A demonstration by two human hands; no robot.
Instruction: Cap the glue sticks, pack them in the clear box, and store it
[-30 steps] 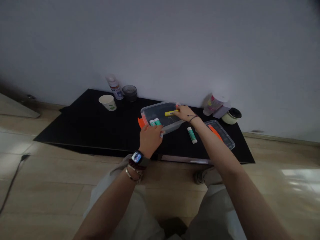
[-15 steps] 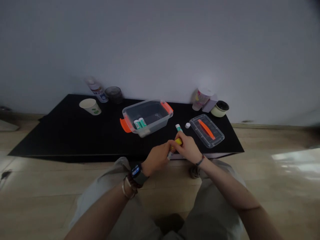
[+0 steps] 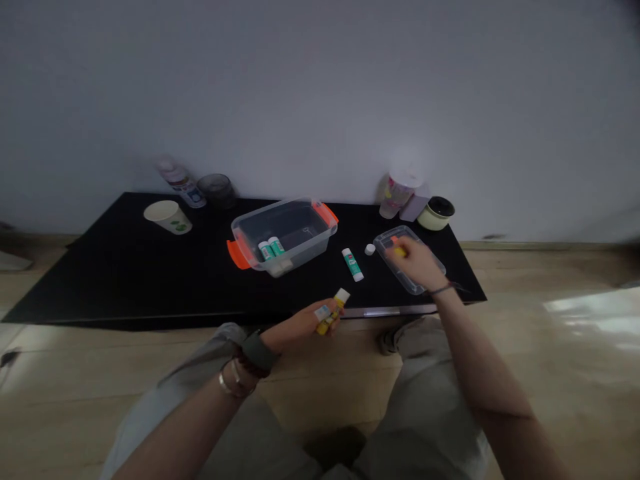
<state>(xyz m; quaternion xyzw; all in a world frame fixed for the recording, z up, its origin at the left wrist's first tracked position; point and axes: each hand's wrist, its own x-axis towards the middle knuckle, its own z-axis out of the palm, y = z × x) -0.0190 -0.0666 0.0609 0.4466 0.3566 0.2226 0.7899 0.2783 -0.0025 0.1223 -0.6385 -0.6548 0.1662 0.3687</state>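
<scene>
Left hand (image 3: pixel 299 324) is gripping yellow glue stick (image 3: pixel 329 321); right hand (image 3: pixel 419 263) is pinching small, blurred yellow piece (image 3: pixel 400 251) over clear lid (image 3: pixel 411 284).

"How is the yellow tube (image 3: pixel 333 315) sitting?"

"It's slanting near the middle of the scene, its white end pointing far and right, its yellow end pointing near and left. The left fingers (image 3: pixel 337 325) are gripping it."

"And the small yellow piece (image 3: pixel 400 251)?"

"The right fingers (image 3: pixel 410 249) are pinching it, farther off and well to the tube's right; they're partly hiding it, so its shape isn't showing clearly."
</scene>
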